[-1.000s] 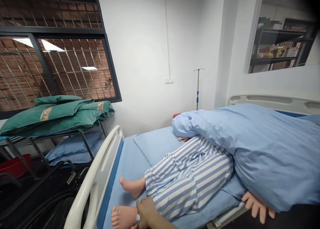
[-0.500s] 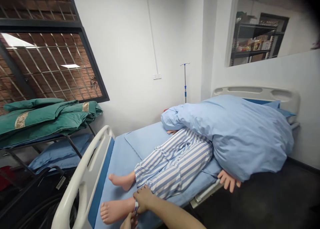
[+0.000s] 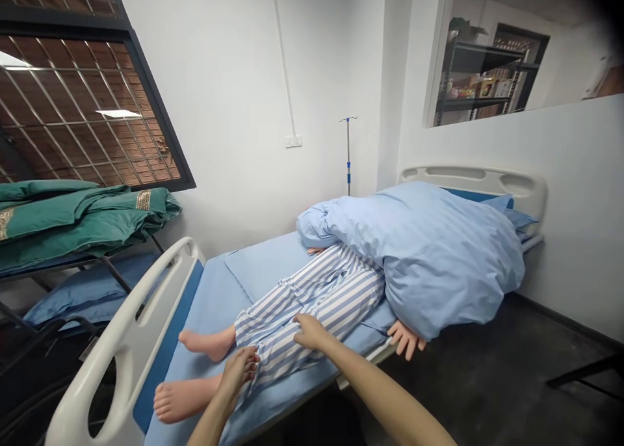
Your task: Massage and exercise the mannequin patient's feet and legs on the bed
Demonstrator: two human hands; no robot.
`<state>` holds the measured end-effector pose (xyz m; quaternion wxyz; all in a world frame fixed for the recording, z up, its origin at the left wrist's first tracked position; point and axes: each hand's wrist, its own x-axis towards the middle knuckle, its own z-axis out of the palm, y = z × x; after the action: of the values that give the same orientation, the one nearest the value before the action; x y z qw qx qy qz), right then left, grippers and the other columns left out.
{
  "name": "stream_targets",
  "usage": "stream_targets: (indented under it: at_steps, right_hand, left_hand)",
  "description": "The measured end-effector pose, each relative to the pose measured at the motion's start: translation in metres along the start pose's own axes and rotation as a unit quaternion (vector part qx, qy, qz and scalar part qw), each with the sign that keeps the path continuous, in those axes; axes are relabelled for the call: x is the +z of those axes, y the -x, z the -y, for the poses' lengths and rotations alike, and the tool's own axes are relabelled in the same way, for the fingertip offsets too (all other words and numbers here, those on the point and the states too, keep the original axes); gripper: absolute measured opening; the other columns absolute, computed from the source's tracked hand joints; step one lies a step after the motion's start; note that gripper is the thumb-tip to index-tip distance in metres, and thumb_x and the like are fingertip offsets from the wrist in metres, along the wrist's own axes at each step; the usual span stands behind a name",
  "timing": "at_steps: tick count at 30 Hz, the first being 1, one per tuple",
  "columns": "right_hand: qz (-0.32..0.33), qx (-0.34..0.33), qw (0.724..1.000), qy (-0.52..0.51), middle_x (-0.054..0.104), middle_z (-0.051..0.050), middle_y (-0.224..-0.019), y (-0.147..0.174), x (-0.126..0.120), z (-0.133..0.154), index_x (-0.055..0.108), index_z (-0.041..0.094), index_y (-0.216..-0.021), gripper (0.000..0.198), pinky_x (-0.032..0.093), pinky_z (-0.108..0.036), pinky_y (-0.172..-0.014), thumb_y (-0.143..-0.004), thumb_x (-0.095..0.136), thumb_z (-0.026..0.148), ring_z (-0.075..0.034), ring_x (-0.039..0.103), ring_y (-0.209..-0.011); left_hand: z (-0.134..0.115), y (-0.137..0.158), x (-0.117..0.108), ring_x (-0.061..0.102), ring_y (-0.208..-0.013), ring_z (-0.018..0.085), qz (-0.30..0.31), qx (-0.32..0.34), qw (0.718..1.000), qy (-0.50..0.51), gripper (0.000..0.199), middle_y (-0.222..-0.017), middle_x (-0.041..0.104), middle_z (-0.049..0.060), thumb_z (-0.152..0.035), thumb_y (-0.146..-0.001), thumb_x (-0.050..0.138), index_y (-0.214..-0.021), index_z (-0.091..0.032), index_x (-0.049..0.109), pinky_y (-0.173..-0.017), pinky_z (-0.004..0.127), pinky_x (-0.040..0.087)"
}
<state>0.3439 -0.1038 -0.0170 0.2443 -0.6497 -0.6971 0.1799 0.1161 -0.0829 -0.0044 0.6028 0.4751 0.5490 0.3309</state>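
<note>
A mannequin in blue-and-white striped trousers [image 3: 341, 303] lies on its back on the bed, its bare feet [image 3: 188, 397] toward the footboard. My left hand [image 3: 238, 371] is at the lower end of the nearer trouser leg, just above the ankle. Its fingers are bent but apart, and I see no cloth gripped in them. Farther up that same leg, around the shin or knee, my right hand [image 3: 312, 334] has its thumb and fingers curled on the striped cloth. A bunched light-blue quilt [image 3: 439, 251] covers the mannequin's upper body; one mannequin hand [image 3: 407, 339] sticks out below it.
The bed's cream footboard [image 3: 121, 329] rises at the left, and the headboard [image 3: 521, 186] stands at the far right. Green folded bedding [image 3: 92, 218] lies on a rack by the barred window. An IV pole [image 3: 348, 153] stands behind the bed.
Both hands have left the nearer ankle cuff. My right hand has moved up the trouser leg, and my left hand has risen beside the lower leg. The view has shifted right.
</note>
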Motion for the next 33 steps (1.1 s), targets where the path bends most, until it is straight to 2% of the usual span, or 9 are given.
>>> stream_targets:
  at_steps: [4,8,11,14,19,24,27,30,33]
  right_hand:
    - [-0.011,0.021,0.999,-0.029,0.057,-0.008,-0.110,-0.016,-0.011,-0.020,0.052,0.016,-0.109,0.046,0.038,-0.028,-0.086,-0.063,0.049,0.024,-0.020,0.052,-0.102]
    - [-0.017,0.036,0.998,-0.040,0.060,-0.006,-0.105,-0.052,-0.019,-0.038,0.054,0.017,-0.104,0.040,0.038,-0.026,-0.082,-0.065,0.048,0.025,-0.019,0.054,-0.097]
    - [-0.011,0.046,0.998,-0.033,0.062,-0.005,-0.099,-0.082,-0.017,-0.054,0.056,0.018,-0.098,0.035,0.039,-0.026,-0.078,-0.065,0.048,0.024,-0.019,0.055,-0.093]
    - [-0.003,0.060,0.998,-0.019,0.063,-0.005,-0.094,-0.105,-0.005,-0.069,0.057,0.017,-0.094,0.031,0.040,-0.025,-0.073,-0.065,0.047,0.023,-0.018,0.057,-0.087]
    - [0.036,0.075,0.995,0.045,0.065,-0.009,-0.089,-0.114,0.028,-0.086,0.061,0.017,-0.090,0.030,0.041,-0.030,-0.069,-0.063,0.048,0.023,-0.024,0.059,-0.083]
    - [0.091,0.061,0.987,0.115,0.064,-0.012,-0.092,-0.111,0.034,-0.084,0.060,0.018,-0.098,0.037,0.042,-0.034,-0.067,-0.065,0.047,0.030,-0.028,0.059,-0.084]
    - [0.103,0.058,0.985,0.123,0.064,-0.013,-0.092,-0.112,0.031,-0.082,0.061,0.017,-0.098,0.038,0.042,-0.035,-0.067,-0.066,0.046,0.031,-0.028,0.059,-0.084]
    - [0.101,0.062,0.984,0.131,0.065,-0.015,-0.090,-0.111,0.031,-0.080,0.062,0.015,-0.094,0.035,0.043,-0.036,-0.068,-0.066,0.046,0.030,-0.029,0.060,-0.083]
    - [0.083,0.061,0.987,0.127,0.065,-0.015,-0.090,-0.109,0.032,-0.079,0.063,0.015,-0.093,0.035,0.043,-0.038,-0.070,-0.066,0.046,0.029,-0.030,0.060,-0.084]
  left_hand:
    - [-0.016,-0.036,0.014,0.055,-0.055,0.016,0.007,0.025,0.997,-0.067,0.020,-0.066,0.058,0.004,-0.033,-0.064,0.055,-0.078,-0.018,0.053,-0.053,0.028,0.042]
    - [-0.027,-0.088,0.012,0.054,-0.055,0.016,-0.005,0.044,0.989,-0.141,0.021,-0.065,0.057,0.003,-0.033,-0.065,0.049,-0.078,-0.017,0.051,-0.056,0.029,0.042]
    - [-0.029,-0.128,0.003,0.056,-0.072,0.020,-0.039,0.077,0.979,-0.187,0.021,-0.074,0.056,0.005,-0.029,-0.060,0.052,-0.077,-0.017,0.052,-0.071,0.034,0.043]
    - [-0.022,-0.164,-0.003,0.051,-0.096,0.025,-0.080,0.133,0.949,-0.275,0.033,-0.094,0.055,0.009,-0.028,-0.058,0.053,-0.089,-0.016,0.053,-0.088,0.037,0.036]
    - [0.003,-0.208,0.005,0.043,-0.113,0.025,-0.097,0.207,0.899,-0.372,0.050,-0.117,0.049,0.013,-0.034,-0.064,0.048,-0.110,-0.013,0.047,-0.099,0.036,0.028]
    - [0.009,-0.218,0.004,0.044,-0.110,0.036,-0.066,0.199,0.844,-0.494,0.067,-0.119,0.050,0.019,-0.039,-0.058,0.056,-0.118,-0.012,0.046,-0.095,0.045,0.028]
    - [0.003,-0.215,-0.015,0.049,-0.103,0.038,-0.035,0.133,0.827,-0.545,0.072,-0.115,0.052,0.019,-0.046,-0.058,0.056,-0.122,-0.014,0.043,-0.086,0.046,0.034]
    - [0.003,-0.208,-0.041,0.053,-0.096,0.037,0.003,0.074,0.804,-0.590,0.069,-0.107,0.058,0.018,-0.036,-0.055,0.056,-0.120,-0.016,0.043,-0.078,0.044,0.038]
    - [0.009,-0.200,-0.060,0.055,-0.091,0.038,-0.004,0.082,0.780,-0.620,0.063,-0.101,0.060,0.019,-0.024,-0.053,0.051,-0.115,-0.015,0.046,-0.074,0.046,0.038]
